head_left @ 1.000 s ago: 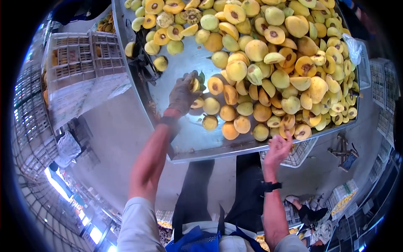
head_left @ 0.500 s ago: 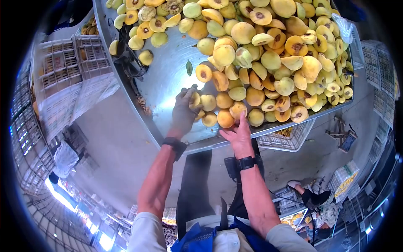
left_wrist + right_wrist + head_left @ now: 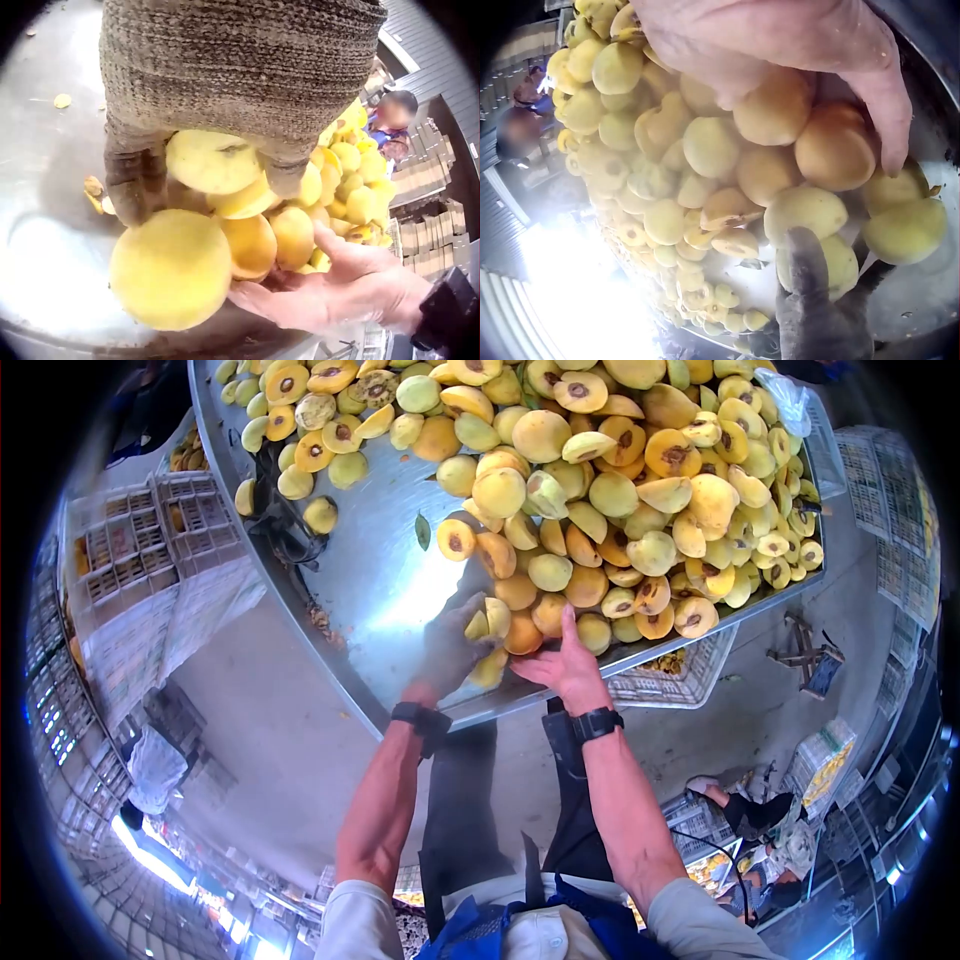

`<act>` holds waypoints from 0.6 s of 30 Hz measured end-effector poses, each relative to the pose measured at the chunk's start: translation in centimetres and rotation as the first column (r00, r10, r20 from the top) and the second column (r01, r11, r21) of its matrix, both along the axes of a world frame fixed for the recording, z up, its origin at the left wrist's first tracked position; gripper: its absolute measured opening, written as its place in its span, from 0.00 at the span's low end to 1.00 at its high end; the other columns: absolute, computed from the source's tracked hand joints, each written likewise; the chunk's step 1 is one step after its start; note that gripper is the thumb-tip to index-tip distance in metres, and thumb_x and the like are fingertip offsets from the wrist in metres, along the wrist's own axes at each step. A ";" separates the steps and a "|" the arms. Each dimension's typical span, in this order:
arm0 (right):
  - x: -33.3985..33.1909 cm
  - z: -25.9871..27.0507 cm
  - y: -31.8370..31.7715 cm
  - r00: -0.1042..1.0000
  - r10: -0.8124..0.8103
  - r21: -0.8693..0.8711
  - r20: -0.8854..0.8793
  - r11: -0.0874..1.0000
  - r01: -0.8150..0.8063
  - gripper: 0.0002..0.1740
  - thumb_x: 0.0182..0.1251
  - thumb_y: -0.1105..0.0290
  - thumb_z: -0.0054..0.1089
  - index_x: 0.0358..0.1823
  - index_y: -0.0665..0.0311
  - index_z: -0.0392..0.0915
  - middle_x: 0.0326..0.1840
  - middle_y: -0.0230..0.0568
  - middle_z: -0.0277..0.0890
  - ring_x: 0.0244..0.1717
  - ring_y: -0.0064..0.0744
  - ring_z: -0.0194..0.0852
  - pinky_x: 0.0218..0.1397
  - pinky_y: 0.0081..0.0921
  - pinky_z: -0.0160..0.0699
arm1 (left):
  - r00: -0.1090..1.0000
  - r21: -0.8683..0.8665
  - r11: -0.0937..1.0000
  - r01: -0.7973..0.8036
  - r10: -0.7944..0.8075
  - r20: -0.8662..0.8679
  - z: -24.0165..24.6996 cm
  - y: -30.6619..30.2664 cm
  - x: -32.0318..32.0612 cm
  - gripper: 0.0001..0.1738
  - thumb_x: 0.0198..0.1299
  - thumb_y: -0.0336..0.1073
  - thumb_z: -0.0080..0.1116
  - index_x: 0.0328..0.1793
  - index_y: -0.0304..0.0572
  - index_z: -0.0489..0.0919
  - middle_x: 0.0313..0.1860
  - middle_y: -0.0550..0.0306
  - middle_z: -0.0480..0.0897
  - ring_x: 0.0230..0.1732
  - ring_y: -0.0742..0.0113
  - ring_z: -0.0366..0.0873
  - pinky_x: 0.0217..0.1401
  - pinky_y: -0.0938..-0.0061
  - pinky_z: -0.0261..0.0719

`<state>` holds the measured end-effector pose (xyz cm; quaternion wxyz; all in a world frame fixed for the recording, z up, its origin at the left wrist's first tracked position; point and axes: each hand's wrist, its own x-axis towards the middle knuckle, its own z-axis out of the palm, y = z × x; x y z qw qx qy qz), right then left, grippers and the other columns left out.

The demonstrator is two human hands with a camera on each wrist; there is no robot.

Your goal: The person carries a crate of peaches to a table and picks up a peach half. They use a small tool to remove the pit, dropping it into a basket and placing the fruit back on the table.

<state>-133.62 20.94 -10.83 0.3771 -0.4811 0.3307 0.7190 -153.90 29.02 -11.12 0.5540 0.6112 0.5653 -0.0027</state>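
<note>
Halved and whole yellow-orange fruits [image 3: 612, 493] lie heaped on a metal tray table [image 3: 375, 550]. At the near edge, the gloved left hand [image 3: 450, 645] holds several pale yellow pieces [image 3: 497, 617]; in the left wrist view its fingers curl around a fruit [image 3: 214, 163], above a larger yellow one [image 3: 171, 270]. The bare right hand [image 3: 572, 672] is just to the right, palm up with fingers extended, against the fruits at the heap's near edge. In the right wrist view, the gloved thumb [image 3: 806, 262] lies over pale fruit, and the right fingers [image 3: 889, 142] reach beside orange ones.
A raised metal rim [image 3: 640, 654] runs along the tray's near side. White plastic crates [image 3: 140, 550] are stacked at the left, and another crate [image 3: 690, 678] stands below the rim. A loose leaf [image 3: 422, 532] lies on the tray. A seated person [image 3: 770, 840] is at the lower right.
The left hand has moved down toward the near rim, with fruit pieces in its grasp. The right hand has come left from the heap's front edge to beside it.
</note>
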 end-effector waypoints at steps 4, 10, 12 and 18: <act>-1.2 -0.2 0.0 0.999 -0.008 -0.044 0.035 0.999 0.009 0.60 0.66 0.28 0.59 0.81 0.70 0.49 0.70 0.78 0.64 0.65 0.71 0.74 0.68 0.59 0.78 | 1.000 -0.009 1.000 -0.025 0.025 0.016 0.9 -0.1 0.3 0.42 0.60 0.32 0.73 0.80 0.43 0.68 0.62 0.52 0.82 0.58 0.64 0.81 0.64 0.69 0.81; -2.1 0.1 -1.1 0.996 -0.021 0.010 0.092 1.000 0.020 0.50 0.67 0.32 0.63 0.77 0.59 0.61 0.64 0.63 0.72 0.58 0.58 0.82 0.56 0.52 0.88 | 0.972 -0.233 0.962 -0.144 0.182 0.147 -0.4 0.1 -0.5 0.40 0.60 0.31 0.73 0.79 0.43 0.69 0.60 0.61 0.80 0.58 0.72 0.78 0.59 0.75 0.81; -3.0 0.0 -2.0 0.994 -0.034 0.034 0.104 0.999 0.031 0.46 0.67 0.34 0.63 0.75 0.58 0.64 0.61 0.58 0.74 0.54 0.55 0.83 0.53 0.50 0.89 | 0.972 -0.118 0.991 -0.060 0.084 0.219 -2.2 -0.9 -1.7 0.40 0.60 0.30 0.73 0.79 0.42 0.70 0.60 0.61 0.80 0.57 0.72 0.78 0.57 0.76 0.82; -2.3 1.8 -1.8 0.974 -0.133 0.091 0.181 0.989 0.118 0.37 0.69 0.38 0.64 0.68 0.57 0.74 0.54 0.45 0.80 0.47 0.42 0.86 0.46 0.44 0.91 | 0.976 -0.028 0.999 0.030 -0.023 0.217 -0.2 0.2 1.5 0.37 0.58 0.26 0.72 0.76 0.37 0.72 0.56 0.56 0.83 0.54 0.70 0.80 0.59 0.74 0.82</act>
